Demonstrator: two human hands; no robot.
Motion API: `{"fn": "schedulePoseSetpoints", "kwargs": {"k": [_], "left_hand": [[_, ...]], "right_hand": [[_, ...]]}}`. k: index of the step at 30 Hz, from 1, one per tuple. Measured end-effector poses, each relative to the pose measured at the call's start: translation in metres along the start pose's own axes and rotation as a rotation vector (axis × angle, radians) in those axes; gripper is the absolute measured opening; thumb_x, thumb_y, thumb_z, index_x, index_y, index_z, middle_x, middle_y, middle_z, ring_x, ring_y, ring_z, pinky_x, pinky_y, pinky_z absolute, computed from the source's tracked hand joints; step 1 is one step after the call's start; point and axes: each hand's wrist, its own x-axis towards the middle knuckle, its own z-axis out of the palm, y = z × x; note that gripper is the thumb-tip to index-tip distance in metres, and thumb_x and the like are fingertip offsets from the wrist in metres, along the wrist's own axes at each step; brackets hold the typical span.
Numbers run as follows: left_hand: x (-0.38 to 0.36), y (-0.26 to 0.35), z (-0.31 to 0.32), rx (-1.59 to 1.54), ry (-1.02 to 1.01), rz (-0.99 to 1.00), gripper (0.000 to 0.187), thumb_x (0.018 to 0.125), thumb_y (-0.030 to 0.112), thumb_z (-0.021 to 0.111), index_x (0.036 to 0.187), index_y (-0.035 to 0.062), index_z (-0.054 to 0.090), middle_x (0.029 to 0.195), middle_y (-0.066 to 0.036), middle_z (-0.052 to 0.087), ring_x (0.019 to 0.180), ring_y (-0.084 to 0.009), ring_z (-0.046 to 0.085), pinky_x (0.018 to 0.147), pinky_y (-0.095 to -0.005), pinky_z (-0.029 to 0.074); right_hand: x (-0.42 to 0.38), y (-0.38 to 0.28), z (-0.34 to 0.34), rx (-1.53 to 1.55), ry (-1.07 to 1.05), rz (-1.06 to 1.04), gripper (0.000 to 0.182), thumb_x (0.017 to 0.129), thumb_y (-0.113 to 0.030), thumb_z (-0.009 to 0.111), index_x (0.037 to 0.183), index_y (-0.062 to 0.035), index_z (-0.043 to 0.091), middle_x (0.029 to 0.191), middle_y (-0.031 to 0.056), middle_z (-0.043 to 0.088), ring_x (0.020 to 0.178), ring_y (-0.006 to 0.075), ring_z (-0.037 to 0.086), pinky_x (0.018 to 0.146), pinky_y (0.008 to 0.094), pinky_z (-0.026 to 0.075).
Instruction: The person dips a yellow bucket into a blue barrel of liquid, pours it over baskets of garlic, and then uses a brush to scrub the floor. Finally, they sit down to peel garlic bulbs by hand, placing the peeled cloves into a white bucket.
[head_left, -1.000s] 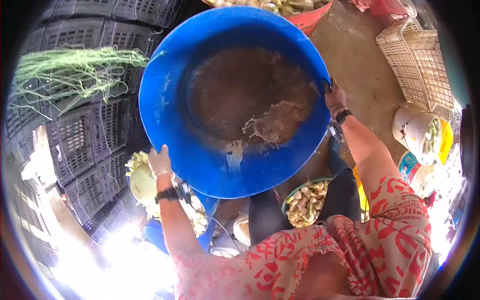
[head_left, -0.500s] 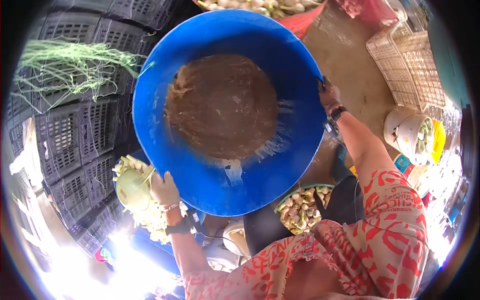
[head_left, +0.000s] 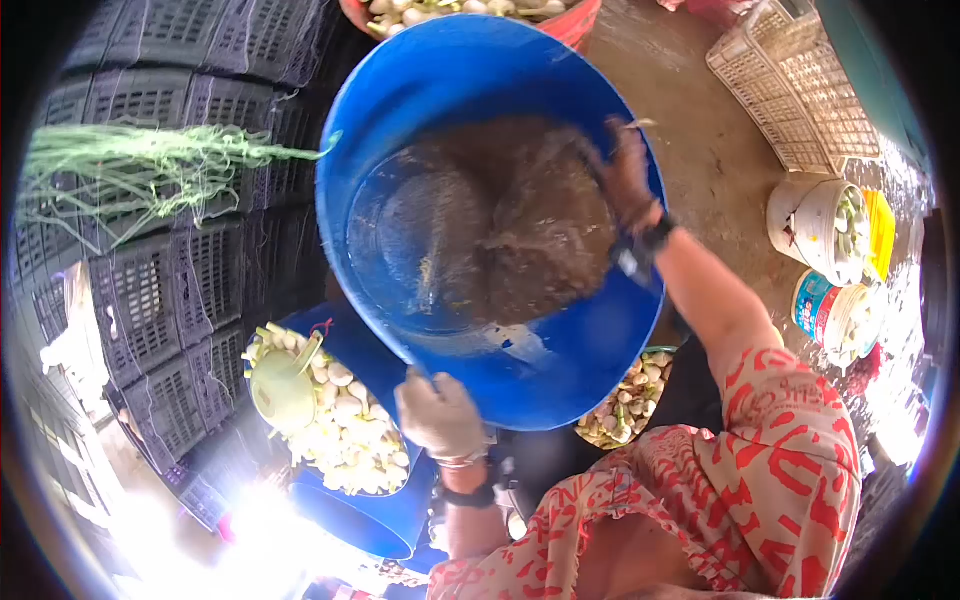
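A large blue tub (head_left: 540,395) with brown, murky water (head_left: 480,215) stands in front of me. The water is stirred up and sloshes within it. My left hand (head_left: 437,412), in a pale glove, grips the tub's near-left rim. My right hand (head_left: 632,185) is inside the right rim, over the water, with its fingers apart and somewhat blurred; nothing shows in it. To the left, a pale green plastic strainer (head_left: 283,388) lies on a heap of white bulbs (head_left: 350,430) with trimmed stems.
Dark plastic crates (head_left: 130,275) are stacked along the left, with green netting (head_left: 150,165) reaching toward the tub. A red container of bulbs (head_left: 575,25) stands beyond the tub. On the right are a beige crate (head_left: 785,85) and a white bucket (head_left: 800,235). More bulbs (head_left: 630,400) sit near my legs.
The tub has shifted right and its water has swung about. My right hand has left the rim and moved inside the tub. My left hand has moved right with the rim.
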Motion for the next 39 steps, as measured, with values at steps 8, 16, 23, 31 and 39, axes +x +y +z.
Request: {"fn": "schedulePoseSetpoints", "kwargs": {"k": [8,16,23,31,39], "left_hand": [[-0.037,0.064,-0.020,-0.169,-0.112,0.034,0.038,0.074,0.026,0.064,0.099,-0.0017,0.058,0.077,-0.015,0.055,0.073,-0.0359,0.056,0.065,-0.0443,0.046],[0.113,-0.164,0.060,-0.167,-0.228,-0.274,0.080,0.080,0.042,0.064,0.133,-0.0086,0.032,0.138,-0.027,0.034,0.128,-0.0386,0.033,0.108,-0.0388,0.025],[0.198,-0.178,0.149,-1.525,-0.756,-0.743,0.041,0.093,0.027,0.040,0.113,-0.0053,0.056,0.115,-0.015,0.058,0.101,-0.0237,0.058,0.085,-0.0329,0.048],[0.190,-0.161,0.122,-0.344,-0.218,0.386,0.034,0.088,0.025,0.048,0.106,-0.0031,0.055,0.111,-0.025,0.056,0.101,-0.0369,0.054,0.085,-0.0428,0.045],[0.162,-0.169,0.127,-0.675,-0.108,0.190,0.050,0.084,0.028,0.058,0.121,-0.0035,0.046,0.121,-0.023,0.048,0.111,-0.0373,0.045,0.097,-0.0438,0.035]], "right_hand": [[-0.099,-0.224,-0.028,0.354,-1.136,0.129,0.038,0.082,-0.029,0.064,0.107,-0.0002,0.060,0.100,0.0167,0.064,0.093,0.0227,0.059,0.082,0.0366,0.045],[-0.075,-0.207,-0.033,0.543,-0.952,0.049,0.025,0.085,-0.013,0.060,0.105,0.0016,0.060,0.088,0.0083,0.067,0.075,0.0145,0.061,0.072,0.0313,0.049],[-0.182,-0.198,-0.023,1.012,-0.931,0.347,0.028,0.089,-0.019,0.057,0.107,0.0021,0.057,0.093,0.0093,0.066,0.085,0.0195,0.060,0.079,0.0328,0.048],[-0.172,-0.285,0.099,0.583,-0.622,-0.128,0.049,0.086,-0.022,0.059,0.126,0.0009,0.042,0.098,0.0229,0.062,0.087,0.0299,0.062,0.080,0.0400,0.047],[-0.173,-0.277,0.085,0.462,-0.709,0.463,0.017,0.089,-0.009,0.054,0.097,0.0019,0.063,0.083,0.0056,0.066,0.074,0.0119,0.056,0.066,0.0335,0.046]]}}
